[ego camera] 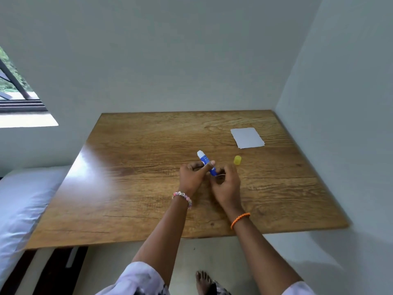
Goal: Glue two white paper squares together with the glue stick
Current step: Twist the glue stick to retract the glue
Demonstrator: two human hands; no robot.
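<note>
A blue and white glue stick [203, 159] is held above the middle of the wooden table [131, 188], its white tip pointing up and to the far left. My left hand [194, 177] grips its barrel with thumb and fingers. My right hand [225, 184] curls round the lower end of the stick. The yellow cap [237, 160] stands off the stick, on the table just right of my hands. White paper squares [247, 137] lie stacked at the far right of the table, apart from both hands.
The table fits into a corner, with a wall behind it and another wall along its right side. A bed with a pale sheet [23, 201] lies left of the table. A bare foot [204, 282] shows on the floor below the near edge.
</note>
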